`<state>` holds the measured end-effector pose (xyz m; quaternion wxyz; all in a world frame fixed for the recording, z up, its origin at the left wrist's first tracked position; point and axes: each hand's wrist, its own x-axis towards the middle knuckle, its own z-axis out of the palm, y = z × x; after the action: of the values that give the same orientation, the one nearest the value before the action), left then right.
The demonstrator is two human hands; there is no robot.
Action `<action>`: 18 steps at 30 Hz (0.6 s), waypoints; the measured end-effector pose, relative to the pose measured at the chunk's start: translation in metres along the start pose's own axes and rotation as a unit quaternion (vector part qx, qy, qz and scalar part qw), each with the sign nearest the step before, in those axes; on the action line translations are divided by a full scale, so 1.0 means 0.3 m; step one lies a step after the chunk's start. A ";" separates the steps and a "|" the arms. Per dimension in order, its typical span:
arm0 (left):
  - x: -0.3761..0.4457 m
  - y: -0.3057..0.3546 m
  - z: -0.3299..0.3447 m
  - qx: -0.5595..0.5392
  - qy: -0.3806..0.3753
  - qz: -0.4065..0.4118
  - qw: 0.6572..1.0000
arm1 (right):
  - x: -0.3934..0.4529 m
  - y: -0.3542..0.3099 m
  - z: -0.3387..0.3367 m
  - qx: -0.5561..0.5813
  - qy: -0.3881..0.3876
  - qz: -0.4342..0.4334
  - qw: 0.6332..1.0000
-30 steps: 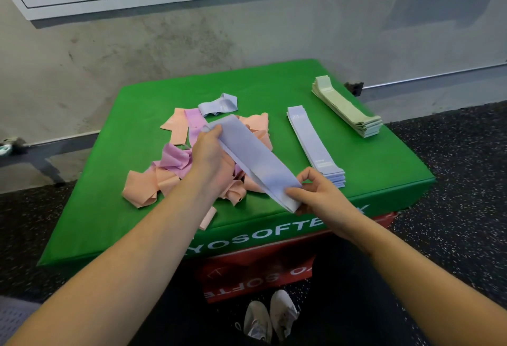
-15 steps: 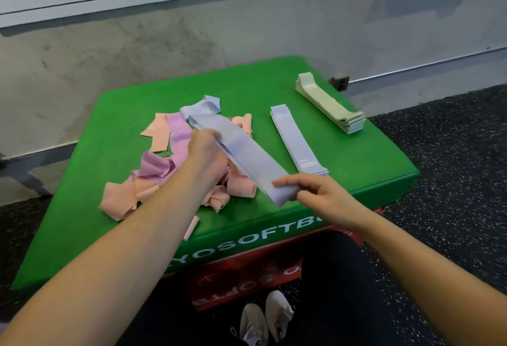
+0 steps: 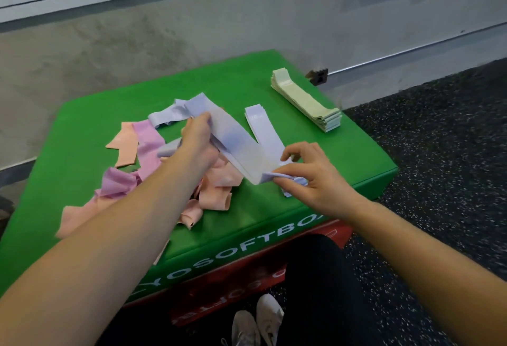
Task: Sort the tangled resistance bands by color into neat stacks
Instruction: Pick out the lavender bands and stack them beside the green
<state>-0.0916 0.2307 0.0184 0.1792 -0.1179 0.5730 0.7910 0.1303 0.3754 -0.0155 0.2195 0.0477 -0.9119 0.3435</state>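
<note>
Pale lavender flat elastic resistance band is up off the green padded box top, stretched flat btwn both hands. Its long axis runs diagonal, far-left to near-right. Left hand grips the far end w/ fingers curled round it; right hand pinches the near end, thumb and fingertips closed on the folded edge.

Key relation: neat stack of lavender bands lies just right of the held band, partly hidden under the right hand. Stack's long axis also runs far-to-near but angled a bit differently, so the two make a V meeting at the right hand. Right hand is the nearer one, prob. already over the stack's near end; the left end likely has to swing right to line up.

Tangled heap of peach and pink bands sits under the left forearm, unsorted. Pale green band stack is well apart at the far right.
</note>
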 end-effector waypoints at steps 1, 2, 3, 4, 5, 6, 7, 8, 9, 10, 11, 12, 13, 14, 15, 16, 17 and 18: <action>0.011 -0.005 0.014 0.002 -0.006 0.003 1.000 | 0.005 0.009 -0.011 -0.019 0.010 -0.014 1.000; 0.030 -0.010 0.028 0.005 -0.011 0.007 1.000 | 0.012 0.016 -0.021 -0.025 0.013 -0.028 0.999; 0.047 -0.013 0.042 0.011 -0.015 0.009 1.000 | 0.017 0.024 -0.028 -0.025 0.012 -0.039 0.999; 0.066 -0.016 0.056 0.022 -0.017 0.011 1.000 | 0.023 0.034 -0.035 -0.019 0.009 -0.041 0.999; 0.079 -0.020 0.071 0.037 -0.020 0.011 0.999 | 0.026 0.044 -0.040 -0.008 0.010 -0.035 0.999; 0.091 -0.022 0.084 0.052 -0.023 0.014 0.998 | 0.028 0.052 -0.044 0.010 0.016 -0.020 1.000; 0.105 -0.024 0.100 0.064 -0.028 0.017 0.997 | 0.028 0.061 -0.046 0.037 0.025 -0.001 0.999; 0.122 -0.024 0.116 0.071 -0.037 0.021 0.997 | 0.030 0.067 -0.046 0.071 0.037 0.024 0.997; 0.136 -0.023 0.132 0.077 -0.050 0.028 0.995 | 0.034 0.071 -0.046 0.112 0.046 0.055 0.991; 0.150 -0.021 0.147 0.088 -0.063 0.034 0.994 | 0.043 0.077 -0.048 0.154 0.053 0.089 0.983; 0.159 -0.018 0.161 0.104 -0.071 0.040 0.991 | 0.054 0.083 -0.049 0.193 0.058 0.119 0.972; 0.168 -0.016 0.174 0.117 -0.071 0.045 0.990 | 0.066 0.089 -0.049 0.223 0.064 0.144 0.962; 0.177 -0.014 0.185 0.128 -0.067 0.047 0.988 | 0.075 0.100 -0.051 0.246 0.071 0.162 0.953; 0.192 -0.015 0.196 0.139 -0.060 0.050 0.987 | 0.081 0.113 -0.054 0.260 0.079 0.171 0.947; 0.203 -0.014 0.208 0.149 -0.056 0.052 0.986 | 0.086 0.129 -0.057 0.265 0.084 0.173 0.945; 0.215 -0.015 0.218 0.159 -0.055 0.054 0.984 | 0.086 0.145 -0.061 0.263 0.085 0.172 0.945; 0.227 -0.015 0.227 0.172 -0.055 0.054 0.982 | 0.086 0.164 -0.065 0.254 0.083 0.168 0.949; 0.245 -0.018 0.234 0.189 -0.058 0.054 0.979 | 0.086 0.180 -0.069 0.241 0.073 0.159 0.955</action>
<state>-0.1548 0.3097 0.0069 0.1879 -0.0049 0.7066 0.6821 0.1018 0.4314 -0.0234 0.2098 -0.0720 -0.7796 0.5857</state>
